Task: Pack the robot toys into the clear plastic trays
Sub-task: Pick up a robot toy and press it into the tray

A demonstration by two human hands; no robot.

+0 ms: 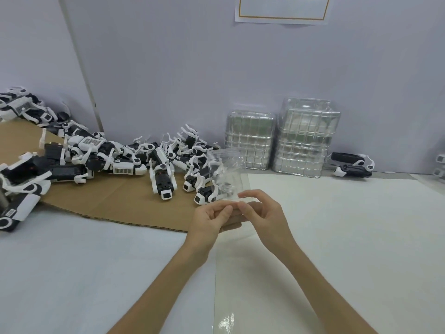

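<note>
Both hands are up over the table with one clear plastic piece (227, 174) between them, held upright just in front of the toy heap. It is thin and see-through; whether it is a tray or a bag, I cannot tell. The left hand (209, 220) pinches its lower edge with curled fingers and thumb. The right hand (262, 213) pinches the same edge just beside it, thumb against forefinger, the other fingers loosely bent. The two hands nearly touch.

Right behind the plastic lies the heap of robot toys (115, 155), black and white, tumbled over one another on one cardboard sheet (108, 198). There are well over a dozen, too tangled for an exact count. Three at the near edge point their dark square faces this way.

At the back wall stand two stacks of clear trays (308, 141) side by side, the right one taller. To their right are two more toys (352, 165), one resting against the other, and at the frame's right edge parts of others show.

One white table (349, 232) carries it all. One paper notice (281, 10) with an orange border hangs on the wall above.
</note>
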